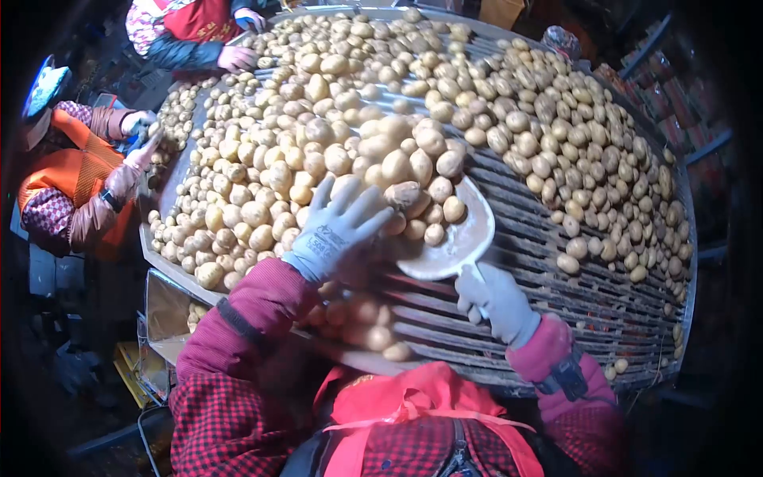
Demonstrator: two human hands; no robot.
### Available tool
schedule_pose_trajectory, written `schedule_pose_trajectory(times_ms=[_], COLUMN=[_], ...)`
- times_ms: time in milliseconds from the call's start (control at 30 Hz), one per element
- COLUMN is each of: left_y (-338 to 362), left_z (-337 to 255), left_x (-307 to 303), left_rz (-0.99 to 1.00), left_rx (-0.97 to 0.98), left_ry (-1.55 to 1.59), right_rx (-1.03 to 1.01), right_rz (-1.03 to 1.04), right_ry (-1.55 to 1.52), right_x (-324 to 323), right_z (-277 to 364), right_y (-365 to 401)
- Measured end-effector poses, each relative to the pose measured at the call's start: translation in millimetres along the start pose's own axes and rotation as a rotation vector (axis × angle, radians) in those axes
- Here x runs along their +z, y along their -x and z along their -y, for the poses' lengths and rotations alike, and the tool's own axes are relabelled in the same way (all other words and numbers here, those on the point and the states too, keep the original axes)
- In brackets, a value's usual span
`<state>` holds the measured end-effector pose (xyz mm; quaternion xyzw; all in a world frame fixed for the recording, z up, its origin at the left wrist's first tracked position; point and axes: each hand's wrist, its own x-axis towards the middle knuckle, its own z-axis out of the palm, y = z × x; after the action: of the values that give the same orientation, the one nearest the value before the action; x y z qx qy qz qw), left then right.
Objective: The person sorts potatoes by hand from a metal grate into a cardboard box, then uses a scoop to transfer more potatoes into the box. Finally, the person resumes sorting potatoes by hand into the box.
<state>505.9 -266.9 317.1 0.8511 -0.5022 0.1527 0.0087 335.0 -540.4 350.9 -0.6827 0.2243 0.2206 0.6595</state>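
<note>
My right hand [498,304], in a pale grey glove, is wrapped round the handle of a white scoop [479,225]. The scoop lies tilted over the slatted rack, its bowl against the heap, with several potatoes [435,213] in and at its mouth. My left hand [335,226], gloved the same way, is spread with fingers apart over the potatoes just left of the scoop. Its fingertips are right at the heap. Some potatoes by the scoop are blurred by motion. Below my left hand, more potatoes [354,318] sit near the front edge, partly in shadow.
A large slatted sorting table [524,306] with a metal rim carries potatoes heaped left, back and right. At the left stands a person in an orange vest [75,163], hands at the rim. Another person in a red apron [199,20] reaches in at the back left. Bare slats show before me.
</note>
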Motion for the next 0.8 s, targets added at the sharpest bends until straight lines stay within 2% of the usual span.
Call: schedule_pose_trajectory(times_ms=[33,133,200,267,333,467,533,567,600,667,767,800], left_y=[1.6,25.5,45.0,57.6,78.7,75.9,78.2,77.5,78.2,77.8,78.3,79.5], left_z=[13.6,73.1,110.7,132.8,157.8,158.8,160.7,161.9,160.2,158.4,160.6,162.5], left_x=[-7.0,9.6,16.8,15.9,48.3,54.0,60.7,59.8,58.5,54.3,55.8,56.0], left_rz=[-0.021,-0.042,-0.059,-0.146,-0.170,-0.213,-0.212,-0.225,-0.233,-0.251,-0.232,-0.230], left_rx=[-0.085,-0.280,-0.467,-0.431,-0.567,-0.547,-0.560,-0.557,-0.557,-0.564,-0.612,-0.617], left_ry=[0.106,-0.032,0.180,0.089,0.391,0.209,0.225,0.237,0.249,0.268,0.290,0.296], right_rx=[0.012,-0.044,-0.084,-0.071,-0.093,-0.125,-0.322,-0.340,-0.314,-0.493,-0.537,-0.518], right_rz=[-0.015,-0.027,-0.026,-0.082,-0.095,-0.173,-0.147,-0.166,-0.201,-0.340,-0.523,-0.516], right_ry=[-0.001,0.017,0.093,0.117,0.127,0.340,0.367,0.349,0.510,0.901,1.180,1.201], right_x=[3.1,13.8,28.0,46.0,53.2,79.8,89.9,100.6,107.8,115.8,136.0,133.1], right_z=[11.5,36.4,59.9,77.6,86.9,130.3,133.9,146.2,162.7,172.0,182.4,183.1], right_y=[-18.7,-66.4,-91.1,-112.9,-130.8,-160.8,-188.8,-197.2,-202.4,-239.0,-256.3,-252.6])
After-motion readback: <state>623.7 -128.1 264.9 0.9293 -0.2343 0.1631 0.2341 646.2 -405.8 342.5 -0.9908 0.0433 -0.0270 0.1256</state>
